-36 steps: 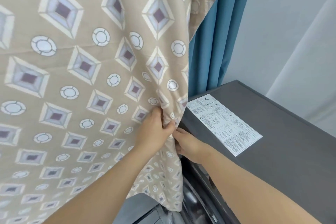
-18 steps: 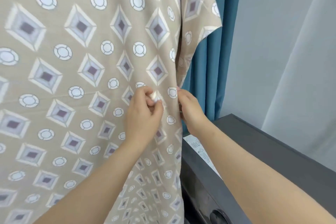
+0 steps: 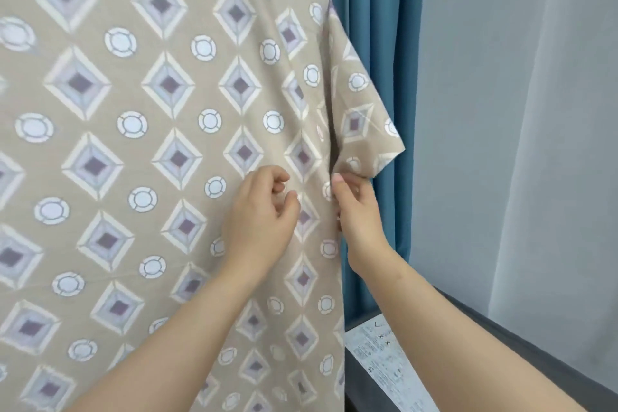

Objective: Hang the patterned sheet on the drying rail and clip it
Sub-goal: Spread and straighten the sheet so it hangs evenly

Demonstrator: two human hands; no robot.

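The patterned sheet [image 3: 140,130], beige with diamonds and circles, hangs down and fills the left and middle of the view. Its top support is out of frame. My right hand [image 3: 359,211] grips the sheet's right edge just under a folded-over corner flap [image 3: 364,117], thumb on the front and fingers behind the cloth. My left hand [image 3: 264,214] is close beside it in front of the sheet. Its fingers are curled and its thumb tip lies at a vertical crease. Whether cloth is pinched there does not show. No clip is in view.
A blue curtain [image 3: 378,43] hangs right behind the sheet's edge, with a grey wall and a sheer white curtain [image 3: 575,144] to the right. A dark grey appliance top [image 3: 501,338] with a white instruction sticker [image 3: 384,365] sits at the lower right.
Both hands have travelled up the sheet's right edge, from the level of the appliance top to under the corner flap. My view has tilted up with them. The left hand's pinch has loosened.
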